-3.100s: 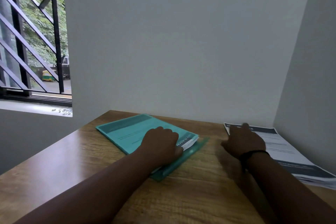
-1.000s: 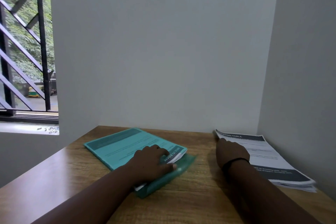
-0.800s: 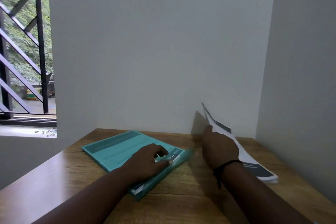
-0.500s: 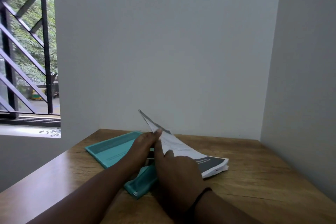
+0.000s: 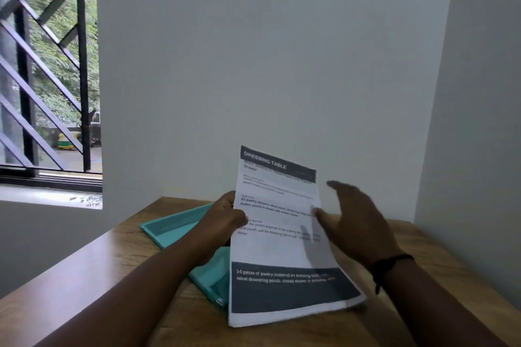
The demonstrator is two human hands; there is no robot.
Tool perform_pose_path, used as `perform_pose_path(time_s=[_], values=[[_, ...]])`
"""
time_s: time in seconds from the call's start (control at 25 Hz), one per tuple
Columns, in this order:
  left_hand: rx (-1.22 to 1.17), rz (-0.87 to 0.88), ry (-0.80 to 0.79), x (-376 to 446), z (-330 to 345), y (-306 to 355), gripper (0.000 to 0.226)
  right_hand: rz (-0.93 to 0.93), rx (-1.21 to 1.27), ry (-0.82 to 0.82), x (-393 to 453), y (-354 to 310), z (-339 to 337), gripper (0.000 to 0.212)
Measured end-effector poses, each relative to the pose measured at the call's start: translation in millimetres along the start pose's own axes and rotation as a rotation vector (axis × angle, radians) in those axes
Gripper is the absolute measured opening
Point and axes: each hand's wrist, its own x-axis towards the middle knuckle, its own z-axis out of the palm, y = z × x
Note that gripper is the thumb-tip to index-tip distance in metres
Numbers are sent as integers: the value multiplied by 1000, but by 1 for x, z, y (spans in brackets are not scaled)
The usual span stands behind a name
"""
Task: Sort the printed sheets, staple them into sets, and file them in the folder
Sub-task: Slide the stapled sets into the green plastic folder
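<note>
The stack of printed sheets (image 5: 282,236) has come from the desk's right side to the centre, now tilted up over the teal folder (image 5: 180,225) on the wooden desk (image 5: 84,276). I see the left hand (image 5: 225,220) pinching its left edge; the right hand (image 5: 355,222), blurred, is spread wide beside it.

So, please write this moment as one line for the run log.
left hand: grips printed sheets at left edge | right hand: open, beside right edge | sheets: tilted up, over teal folder | stapling: not yet done
</note>
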Motion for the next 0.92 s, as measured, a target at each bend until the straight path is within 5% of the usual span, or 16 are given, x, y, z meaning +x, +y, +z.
perform_pose_path(time_s=[0.12,0.24,0.44,0.6,0.76,0.84,0.92], values=[[38,58,-172,-13,-13,23,50,56,31,60,11,26,-19,87],[176,-4,-325,-22,-17,34,43,111,282,-129,15,24,-41,92],[205,-31,-525,-18,-14,16,56,210,411,-808,9,14,-40,31],[305,1,-436,-22,-17,25,47,243,504,-927,2,12,-36,27],[377,80,-274,-27,-26,37,29,230,703,-855,2,7,-35,18],[308,178,-88,-21,-38,39,17,286,842,-808,4,11,-39,27],[200,276,267,-6,-57,33,10,394,1005,-714,6,21,-39,34]])
